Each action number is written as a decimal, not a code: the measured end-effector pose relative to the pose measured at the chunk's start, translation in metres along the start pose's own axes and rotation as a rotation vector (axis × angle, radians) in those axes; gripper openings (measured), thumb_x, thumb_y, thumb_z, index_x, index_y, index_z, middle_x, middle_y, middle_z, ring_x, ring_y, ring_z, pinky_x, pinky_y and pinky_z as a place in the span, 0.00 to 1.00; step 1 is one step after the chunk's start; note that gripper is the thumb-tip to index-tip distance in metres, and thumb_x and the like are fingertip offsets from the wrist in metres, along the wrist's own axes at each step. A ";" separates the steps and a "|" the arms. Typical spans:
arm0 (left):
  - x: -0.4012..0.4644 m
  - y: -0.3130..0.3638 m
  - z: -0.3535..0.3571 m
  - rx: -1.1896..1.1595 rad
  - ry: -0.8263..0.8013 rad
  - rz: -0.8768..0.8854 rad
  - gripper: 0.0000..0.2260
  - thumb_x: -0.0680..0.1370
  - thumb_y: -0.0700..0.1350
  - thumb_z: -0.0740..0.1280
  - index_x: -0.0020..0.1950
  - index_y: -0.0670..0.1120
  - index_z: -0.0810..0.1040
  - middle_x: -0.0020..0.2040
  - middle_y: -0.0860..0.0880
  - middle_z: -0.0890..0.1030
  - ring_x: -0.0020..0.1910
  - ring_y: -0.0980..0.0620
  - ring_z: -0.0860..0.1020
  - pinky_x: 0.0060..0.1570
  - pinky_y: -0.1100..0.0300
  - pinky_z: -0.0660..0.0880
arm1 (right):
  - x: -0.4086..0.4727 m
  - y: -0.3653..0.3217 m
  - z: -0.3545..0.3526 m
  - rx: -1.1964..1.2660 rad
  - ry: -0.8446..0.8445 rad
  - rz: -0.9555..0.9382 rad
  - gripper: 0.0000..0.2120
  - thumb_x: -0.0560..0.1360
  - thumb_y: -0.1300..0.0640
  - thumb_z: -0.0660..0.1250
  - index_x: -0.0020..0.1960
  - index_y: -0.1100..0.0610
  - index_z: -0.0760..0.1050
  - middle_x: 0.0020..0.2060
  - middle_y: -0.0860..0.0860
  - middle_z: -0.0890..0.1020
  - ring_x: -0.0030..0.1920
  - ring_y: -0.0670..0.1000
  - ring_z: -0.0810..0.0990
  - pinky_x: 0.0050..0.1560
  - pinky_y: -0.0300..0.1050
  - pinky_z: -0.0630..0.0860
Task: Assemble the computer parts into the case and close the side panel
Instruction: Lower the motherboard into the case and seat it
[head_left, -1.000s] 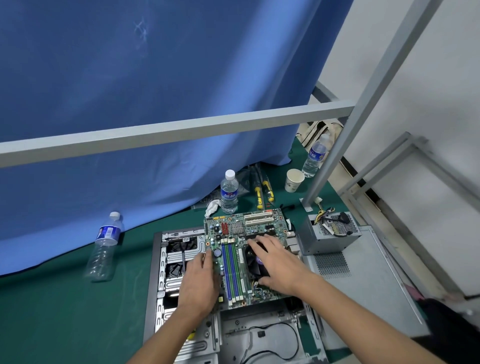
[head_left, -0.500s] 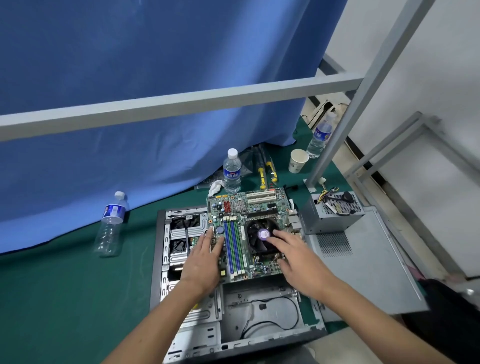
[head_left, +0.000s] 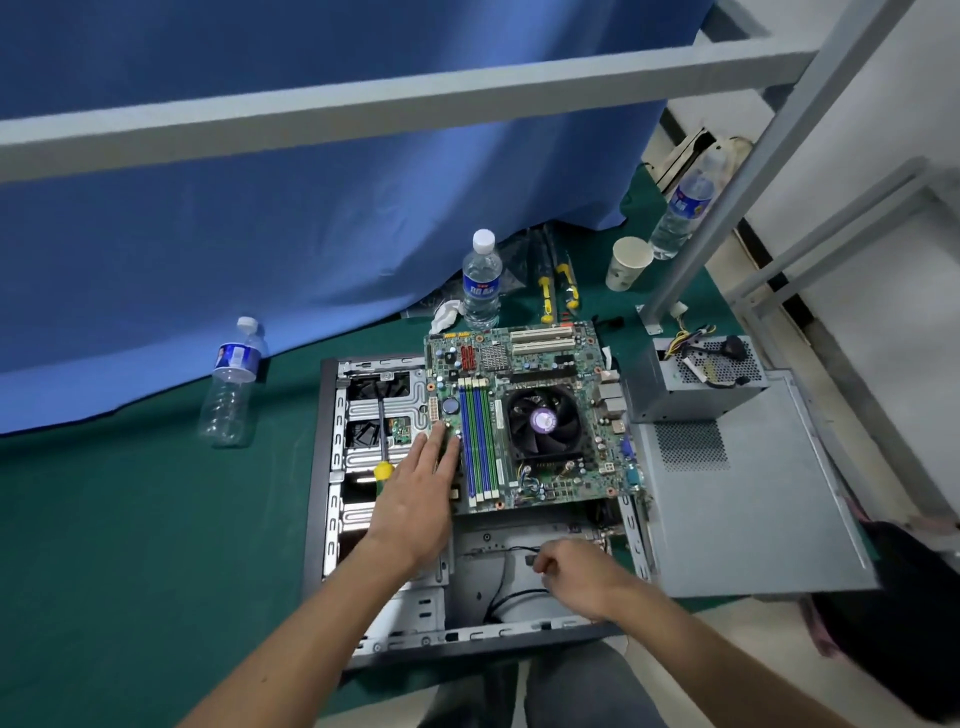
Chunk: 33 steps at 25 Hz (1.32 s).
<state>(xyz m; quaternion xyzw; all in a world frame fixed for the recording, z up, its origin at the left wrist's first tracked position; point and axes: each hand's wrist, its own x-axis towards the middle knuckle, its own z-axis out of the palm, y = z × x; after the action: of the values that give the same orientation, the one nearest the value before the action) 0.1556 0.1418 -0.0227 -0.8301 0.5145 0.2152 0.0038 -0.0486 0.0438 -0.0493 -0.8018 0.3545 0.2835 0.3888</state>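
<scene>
Pulled back off the fan since half a second ago: right hand (head_left: 576, 577), now low in the open bottom of the case (head_left: 332, 499), its grip curled on a thin black cable (head_left: 511, 597) there. Left hand unmoved at the board's left edge.

Spread over a green desk (head_left: 130, 545), backed by a blue curtain (head_left: 311, 182) and a grey metal frame (head_left: 363, 98). Lying open on its side, the case, with the side panel (head_left: 743, 519) flat just to its right and a grey power supply (head_left: 696, 384) resting on that panel's far end. Sitting across the case's upper half, the circuit board (head_left: 524, 415), fan (head_left: 543, 421) facing up. Pressing flat on the board's left edge, left hand (head_left: 415, 499), grip released, fingers straight. Beside that hand, inside the case, a yellow-handled screwdriver (head_left: 383, 457). Farther back, three water bottles (head_left: 481, 283) and a paper cup (head_left: 627, 264).
</scene>
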 end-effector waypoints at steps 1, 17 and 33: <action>0.001 0.000 0.000 -0.002 0.000 0.000 0.39 0.76 0.30 0.55 0.79 0.48 0.36 0.79 0.49 0.34 0.79 0.48 0.38 0.77 0.54 0.45 | 0.010 0.001 0.003 0.013 -0.080 0.048 0.19 0.79 0.60 0.62 0.69 0.53 0.73 0.66 0.51 0.76 0.63 0.50 0.76 0.64 0.41 0.72; -0.001 -0.001 0.004 -0.080 -0.008 -0.005 0.42 0.74 0.28 0.54 0.78 0.51 0.34 0.73 0.52 0.28 0.79 0.49 0.37 0.78 0.54 0.46 | -0.013 -0.011 -0.017 -0.692 0.305 -0.297 0.07 0.78 0.60 0.64 0.55 0.56 0.77 0.48 0.53 0.81 0.50 0.54 0.78 0.53 0.48 0.72; -0.042 0.082 -0.025 -0.808 -0.108 0.166 0.11 0.80 0.49 0.66 0.62 0.53 0.75 0.51 0.50 0.81 0.48 0.53 0.77 0.52 0.57 0.74 | -0.074 -0.026 -0.075 -0.415 0.863 -0.567 0.09 0.67 0.60 0.78 0.44 0.55 0.80 0.39 0.48 0.79 0.41 0.53 0.78 0.41 0.47 0.77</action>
<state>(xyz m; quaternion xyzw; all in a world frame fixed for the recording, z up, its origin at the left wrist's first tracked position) 0.0782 0.1329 0.0329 -0.7081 0.4530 0.4424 -0.3126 -0.0577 0.0197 0.0560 -0.9688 0.1889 -0.1227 0.1033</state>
